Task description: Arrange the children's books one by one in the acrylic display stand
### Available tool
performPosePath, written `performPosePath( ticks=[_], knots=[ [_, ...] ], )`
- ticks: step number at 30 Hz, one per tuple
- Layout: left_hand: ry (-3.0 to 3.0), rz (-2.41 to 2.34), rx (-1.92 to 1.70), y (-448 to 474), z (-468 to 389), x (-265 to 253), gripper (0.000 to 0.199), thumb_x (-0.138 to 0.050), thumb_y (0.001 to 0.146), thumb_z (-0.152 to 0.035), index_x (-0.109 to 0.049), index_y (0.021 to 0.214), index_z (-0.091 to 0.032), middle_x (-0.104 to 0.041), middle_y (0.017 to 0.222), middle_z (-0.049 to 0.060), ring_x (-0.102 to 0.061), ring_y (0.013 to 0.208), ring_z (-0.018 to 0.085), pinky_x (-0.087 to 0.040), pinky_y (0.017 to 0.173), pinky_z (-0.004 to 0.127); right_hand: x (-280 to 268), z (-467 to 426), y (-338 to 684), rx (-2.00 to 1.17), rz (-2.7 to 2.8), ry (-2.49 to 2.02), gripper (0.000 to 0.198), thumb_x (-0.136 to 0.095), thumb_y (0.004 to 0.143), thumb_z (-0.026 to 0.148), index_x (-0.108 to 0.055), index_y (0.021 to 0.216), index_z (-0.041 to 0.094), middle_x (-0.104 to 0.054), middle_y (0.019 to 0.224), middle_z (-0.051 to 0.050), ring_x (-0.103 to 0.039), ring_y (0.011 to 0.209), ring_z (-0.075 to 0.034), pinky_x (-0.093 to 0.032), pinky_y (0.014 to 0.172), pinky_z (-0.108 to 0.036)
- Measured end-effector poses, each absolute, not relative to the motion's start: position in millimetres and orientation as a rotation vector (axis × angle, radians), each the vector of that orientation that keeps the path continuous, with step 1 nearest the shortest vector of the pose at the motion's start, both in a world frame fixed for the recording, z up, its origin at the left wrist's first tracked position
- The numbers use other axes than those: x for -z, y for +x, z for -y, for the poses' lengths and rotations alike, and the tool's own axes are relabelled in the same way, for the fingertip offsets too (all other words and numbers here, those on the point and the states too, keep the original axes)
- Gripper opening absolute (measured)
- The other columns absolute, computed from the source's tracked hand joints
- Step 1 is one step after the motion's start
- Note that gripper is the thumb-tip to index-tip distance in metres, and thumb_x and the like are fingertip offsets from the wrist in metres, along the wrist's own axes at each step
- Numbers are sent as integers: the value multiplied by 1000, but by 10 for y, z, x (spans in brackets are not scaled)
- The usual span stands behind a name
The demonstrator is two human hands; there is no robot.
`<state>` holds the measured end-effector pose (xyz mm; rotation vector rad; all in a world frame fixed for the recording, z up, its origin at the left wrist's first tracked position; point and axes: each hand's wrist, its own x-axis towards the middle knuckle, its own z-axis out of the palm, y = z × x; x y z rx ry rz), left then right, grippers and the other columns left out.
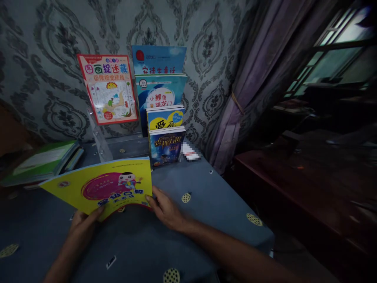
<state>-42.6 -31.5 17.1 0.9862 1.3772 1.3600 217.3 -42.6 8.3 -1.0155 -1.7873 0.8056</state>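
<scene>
Holding the yellow book (118, 184) between them, both hands are clasped on it in the head view, with the book tilted in front of the person over the blue tablecloth (206, 196). The left hand (84, 222) pinches the lower edge, left of the middle: its thumb lies over the front cover near the large lettering, while the other fingers are mostly hidden behind and below. The right hand (166, 210) has the lower right corner, its thumb against the front and its fingers around the right side. Most of the book therefore rises above the grip and stretches off to the left, its upper left corner well apart from either hand. Between the hands the lower edge bows upward. Whether any part of the book touches the cloth cannot be told.

Beyond its upper right corner, near but further back, stands a dark blue book (165, 147), with a yellow-and-blue book (163, 118), a teal book (160, 88) and a light blue book (159, 59) rising in steps behind. Left of these, a red-bordered book (110, 88) stands upright above a clear stand (101, 141). Green-covered books (41, 161) lie stacked at the far left.
</scene>
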Motion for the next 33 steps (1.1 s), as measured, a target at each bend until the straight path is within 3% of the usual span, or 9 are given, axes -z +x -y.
performPosePath(
  ticks=[7, 13, 19, 28, 33],
  knots=[
    [1376, -1489, -1254, -647, 315, -271, 62, -83, 54, -71, -75, 87, -20, -80, 91, 9, -75, 89, 31, -63, 78, 36, -147, 389, 2161, -776, 1720, -1019, 13, -47, 100, 27, -59, 105, 23, -70, 104, -5, -66, 94, -19, -55, 82, -29],
    [1778, -1592, -1079, -731, 320, -338, 53, -67, 71, -72, -69, 84, -21, -76, 78, 6, -70, 69, 25, -56, 59, 30, -180, 379, 2122, -700, 1748, -1019, 13, -48, 99, 24, -61, 100, 22, -68, 99, -6, -64, 88, -18, -54, 77, -28],
    [1762, -1529, -1103, -553, 326, -568, 45, -70, 69, -64, -72, 87, -23, -80, 86, 7, -72, 72, 27, -54, 60, 30, -288, 383, 2133, -663, 1772, -1038, 17, -45, 101, 29, -58, 91, 22, -68, 94, -6, -65, 86, -19, -54, 74, -30],
    [1579, -1354, -1179, -453, 226, -617, 37, -76, 65, -54, -75, 79, -20, -79, 79, 8, -66, 60, 23, -52, 55, 29, -270, 326, 2190, -824, 1720, -1023, 36, -45, 101, 56, -57, 89, 24, -69, 87, -6, -66, 74, -20, -54, 59, -29],
    [1704, -1335, -1143, -474, 238, -682, 40, -68, 73, -58, -76, 80, -19, -77, 76, 8, -66, 62, 24, -52, 58, 30, -327, 287, 2192, -835, 1745, -993, 42, -43, 101, 59, -63, 100, 22, -73, 94, -9, -69, 81, -23, -60, 68, -34]
  ],
)
